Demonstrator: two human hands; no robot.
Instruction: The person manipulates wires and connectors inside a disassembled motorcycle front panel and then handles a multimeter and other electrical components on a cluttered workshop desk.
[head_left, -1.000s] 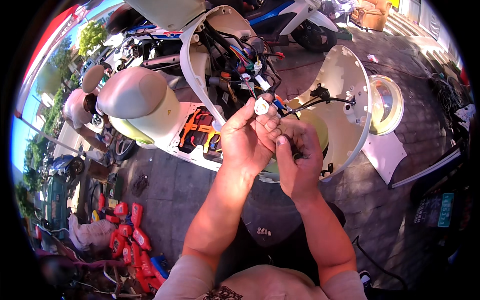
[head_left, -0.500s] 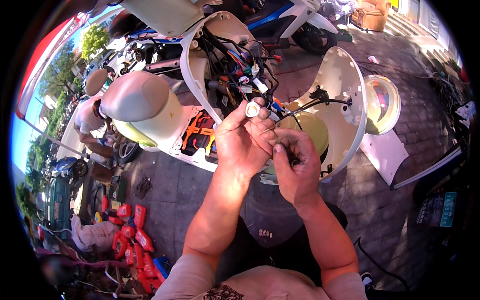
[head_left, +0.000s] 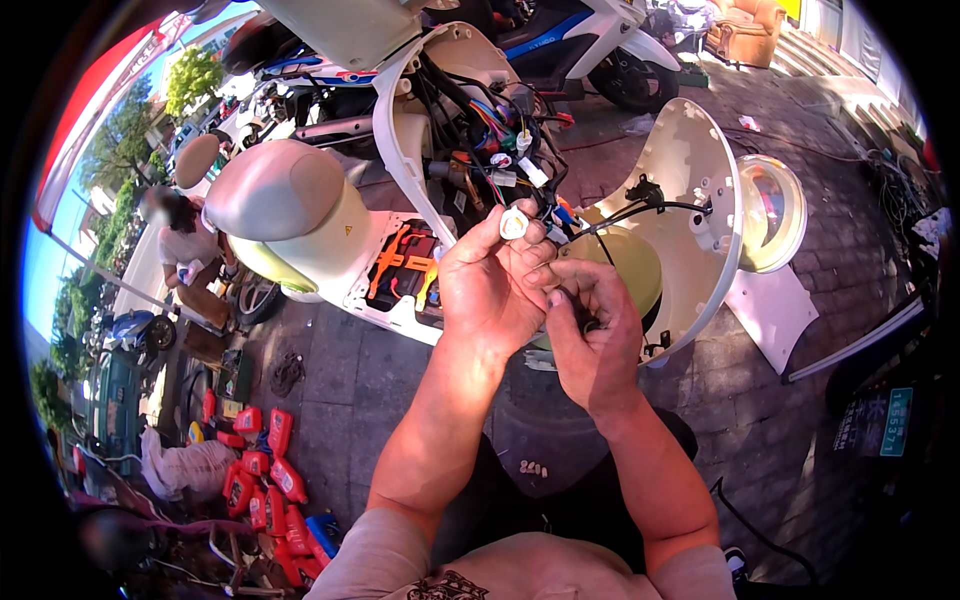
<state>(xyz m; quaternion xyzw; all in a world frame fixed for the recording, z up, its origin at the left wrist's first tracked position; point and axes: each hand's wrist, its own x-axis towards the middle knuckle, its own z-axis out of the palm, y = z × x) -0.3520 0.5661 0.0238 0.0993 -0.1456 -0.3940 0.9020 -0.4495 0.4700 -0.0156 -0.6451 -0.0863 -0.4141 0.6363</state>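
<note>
My left hand (head_left: 490, 290) is palm up, with its thumb and fingers closed on a small white plastic connector (head_left: 514, 224) with a pale round face. Against the left fingers, my right hand (head_left: 602, 325) is closed, its thumb pressed to the curled fingers. What those fingers pinch is hidden. Just beyond both hands, a bundle of black and coloured wires (head_left: 490, 120) with white plugs spills from the opened front of a cream scooter (head_left: 385, 130). To the right stands a curved cream body panel (head_left: 727, 215) with black cables (head_left: 650, 207) across it.
The scooter's seat (head_left: 280, 195) and a floorboard bay with orange straps (head_left: 400, 262) lie left. A round clear-and-cream part (head_left: 797, 215) and a flat white panel (head_left: 770, 318) are at right. Red bottles (head_left: 270, 500) are heaped lower left. A co-worker (head_left: 185, 245) crouches by a wheel (head_left: 258, 298).
The white connector has tilted slightly in my left fingers. Both hands keep nearly the same pose. The scene has shifted slightly rightward, and the co-worker has straightened up from a deeper bend.
</note>
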